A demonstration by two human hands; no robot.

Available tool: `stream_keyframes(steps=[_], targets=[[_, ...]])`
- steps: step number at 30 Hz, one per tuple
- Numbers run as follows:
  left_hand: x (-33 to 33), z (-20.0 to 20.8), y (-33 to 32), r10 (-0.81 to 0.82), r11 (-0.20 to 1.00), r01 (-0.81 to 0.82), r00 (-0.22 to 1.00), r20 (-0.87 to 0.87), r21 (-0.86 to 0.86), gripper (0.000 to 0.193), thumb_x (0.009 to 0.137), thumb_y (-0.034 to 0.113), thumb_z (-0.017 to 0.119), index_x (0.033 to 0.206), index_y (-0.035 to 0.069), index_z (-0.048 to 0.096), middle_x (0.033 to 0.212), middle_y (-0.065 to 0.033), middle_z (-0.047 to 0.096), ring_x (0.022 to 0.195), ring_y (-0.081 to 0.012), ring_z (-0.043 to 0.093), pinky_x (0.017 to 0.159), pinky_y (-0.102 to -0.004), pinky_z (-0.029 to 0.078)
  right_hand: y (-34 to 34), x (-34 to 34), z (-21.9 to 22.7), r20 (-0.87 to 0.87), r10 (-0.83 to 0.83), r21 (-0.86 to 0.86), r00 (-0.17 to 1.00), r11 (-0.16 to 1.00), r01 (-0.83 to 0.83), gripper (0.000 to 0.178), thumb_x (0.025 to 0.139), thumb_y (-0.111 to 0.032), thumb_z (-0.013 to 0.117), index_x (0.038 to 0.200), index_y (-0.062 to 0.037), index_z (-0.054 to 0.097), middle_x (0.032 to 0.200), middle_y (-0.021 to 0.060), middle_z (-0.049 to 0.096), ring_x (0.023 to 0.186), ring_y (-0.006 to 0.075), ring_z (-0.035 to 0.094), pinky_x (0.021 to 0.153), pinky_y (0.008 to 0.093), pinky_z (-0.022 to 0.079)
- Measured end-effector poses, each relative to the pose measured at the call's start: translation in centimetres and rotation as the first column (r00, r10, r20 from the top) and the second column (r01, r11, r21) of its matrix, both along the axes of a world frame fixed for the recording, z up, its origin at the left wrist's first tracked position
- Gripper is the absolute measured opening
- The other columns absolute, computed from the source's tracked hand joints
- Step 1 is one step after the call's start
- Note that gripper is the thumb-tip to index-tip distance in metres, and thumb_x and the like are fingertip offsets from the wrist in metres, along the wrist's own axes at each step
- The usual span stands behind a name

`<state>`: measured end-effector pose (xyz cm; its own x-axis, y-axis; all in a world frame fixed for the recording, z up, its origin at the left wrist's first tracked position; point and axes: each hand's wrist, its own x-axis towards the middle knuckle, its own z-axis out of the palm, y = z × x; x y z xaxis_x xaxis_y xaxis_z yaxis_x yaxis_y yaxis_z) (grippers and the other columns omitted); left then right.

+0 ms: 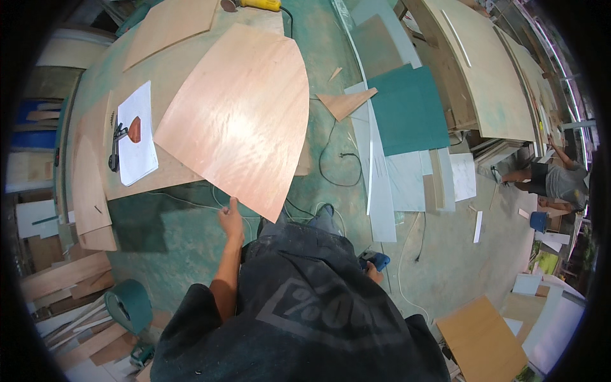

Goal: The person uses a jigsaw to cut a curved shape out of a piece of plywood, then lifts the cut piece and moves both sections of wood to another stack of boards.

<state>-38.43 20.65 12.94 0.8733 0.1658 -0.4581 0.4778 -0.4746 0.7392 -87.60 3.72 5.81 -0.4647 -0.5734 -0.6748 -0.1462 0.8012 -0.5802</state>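
Observation:
A large plywood panel point(248, 121) with a curved right side lies on the worktable, its near corner jutting over the edge. My left hand point(230, 219) grips the near edge of this panel, the thumb on top and the other fingers curled. Low at my right side, my right hand point(375, 274) is closed around a blue and black power tool point(373, 260); its exact kind is hard to make out, as my body partly hides it. To the panel's left lie white paper sheets point(137, 156) with a picture of a brown shape, and a black clamp point(114, 149) touches their edge.
A yellow power tool point(261, 4) sits at the table's far end. Offcut wood point(347, 103) and cables point(331, 178) lie on the floor to the right, near a green sheet point(410, 111). Wood scraps point(67, 277) are stacked at left. Another person point(560, 181) works far right.

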Motion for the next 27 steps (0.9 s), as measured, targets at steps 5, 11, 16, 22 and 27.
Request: stream_keyframes(steps=[5, 11, 16, 22, 27], targets=[[0.1, 0.6, -1.8, -0.126, 0.868, -0.04, 0.946, -0.299, -0.494, 0.051, 0.1, 0.049, 0.065, 0.109, 0.001, 0.055, 0.098, -0.0086, 0.059, 0.095, -0.0189, 0.059, 0.082, -0.0419, 0.051, -0.5, 2.1, 1.3, -0.035, 0.136, 0.0, 0.99, 0.991, -0.136, 0.021, 0.081, -0.015, 0.08, 0.075, -0.0019, 0.065, 0.065, 0.0044, 0.061, 0.054, 0.0181, 0.06, 0.054, 0.0337, 0.048], [0.1, 1.8, -3.8, -0.198, 0.915, 0.091, 0.95, -0.242, -0.394, 0.039, 0.105, 0.039, 0.061, 0.102, 0.001, 0.05, 0.086, -0.0073, 0.058, 0.076, -0.0172, 0.057, 0.068, -0.0388, 0.051, -0.7, 3.7, 0.7, -0.044, 0.241, -0.106, 0.969, 0.964, -0.245, 0.02, 0.08, -0.015, 0.08, 0.076, -0.0014, 0.066, 0.068, 0.0053, 0.064, 0.057, 0.0174, 0.062, 0.056, 0.0333, 0.048], [0.6, 1.4, -3.8, -0.245, 0.936, 0.175, 0.947, -0.207, -0.306, 0.036, 0.106, 0.035, 0.059, 0.095, 0.002, 0.05, 0.079, -0.0063, 0.056, 0.067, -0.0166, 0.053, 0.062, -0.035, 0.048, -0.4, 5.1, 1.1, -0.044, 0.268, -0.096, 0.963, 0.958, -0.271, 0.019, 0.08, -0.014, 0.079, 0.076, -0.0009, 0.066, 0.069, 0.0063, 0.066, 0.057, 0.0172, 0.061, 0.055, 0.0332, 0.046], [1.0, -0.9, -2.8, -0.291, 0.896, 0.245, 0.954, -0.072, -0.369, 0.03, 0.106, 0.027, 0.057, 0.111, -0.003, 0.055, 0.078, -0.0038, 0.057, 0.064, -0.0137, 0.052, 0.058, -0.0334, 0.044, 0.0, 6.6, 2.3, -0.098, 0.353, 0.014, 0.931, 0.936, -0.353, 0.015, 0.079, -0.01, 0.077, 0.078, 0.0016, 0.068, 0.072, 0.0064, 0.067, 0.062, 0.0175, 0.062, 0.059, 0.0351, 0.047], [1.5, -0.3, 3.3, -0.365, 0.882, 0.34, 0.931, -0.018, -0.326, 0.035, 0.107, 0.032, 0.057, 0.113, -0.001, 0.06, 0.075, -0.0015, 0.057, 0.063, -0.0115, 0.051, 0.056, -0.0329, 0.043, 0.0, 6.1, 2.4, -0.133, 0.357, 0.039, 0.925, 0.934, -0.355, 0.014, 0.077, -0.008, 0.078, 0.079, 0.0029, 0.069, 0.07, 0.0062, 0.066, 0.061, 0.0168, 0.061, 0.058, 0.0352, 0.047]])
